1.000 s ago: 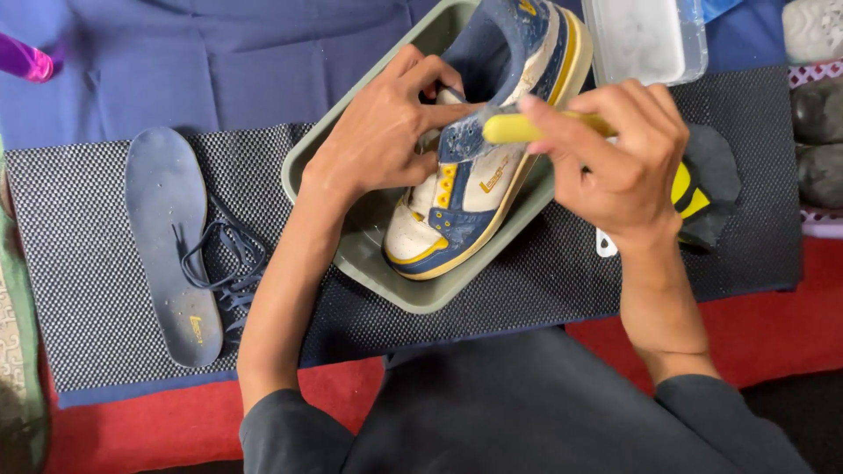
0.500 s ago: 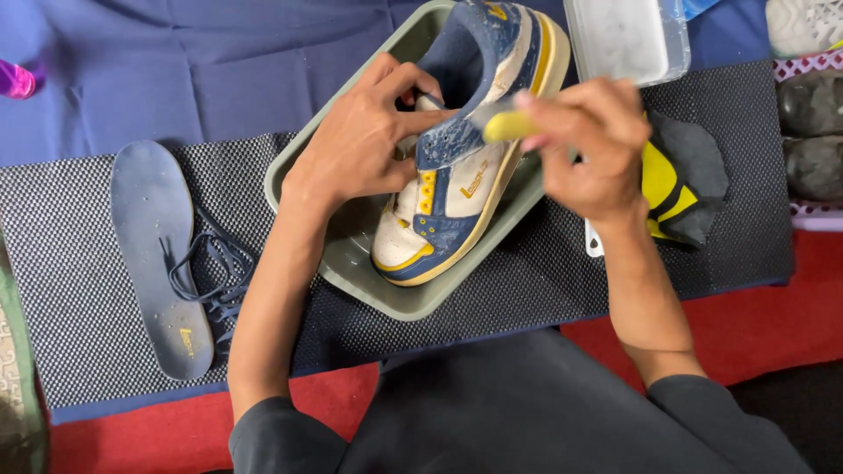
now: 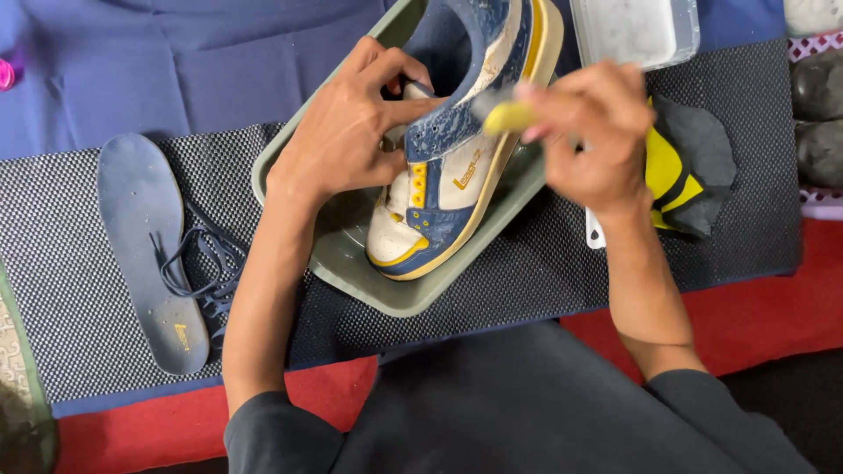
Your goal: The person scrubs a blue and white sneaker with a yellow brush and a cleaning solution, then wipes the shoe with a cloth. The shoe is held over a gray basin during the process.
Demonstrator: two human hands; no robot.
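My left hand [image 3: 351, 132] is clamped on the sneaker [image 3: 457, 167], fingers hooked into its opening by the tongue, holding it on its side in the grey-green tray [image 3: 413, 294] at the middle of the desk. My right hand [image 3: 597, 132] is closed around a yellow-handled brush [image 3: 509, 116], pressed to the shoe's wet blue side. The shoe looks light but slick with suds. The sole is stiff and the upper gives, so I judge the collar the surest place to hold it.

The brush head is blurred and partly under my fingers, so I cannot make out its bristles. The shoe's heel is cut off at the far edge. On the left lie an insole [image 3: 149, 254] and loose laces [image 3: 202, 263]. On the right a yellow-and-grey cloth [image 3: 694, 167] sits half behind my wrist.
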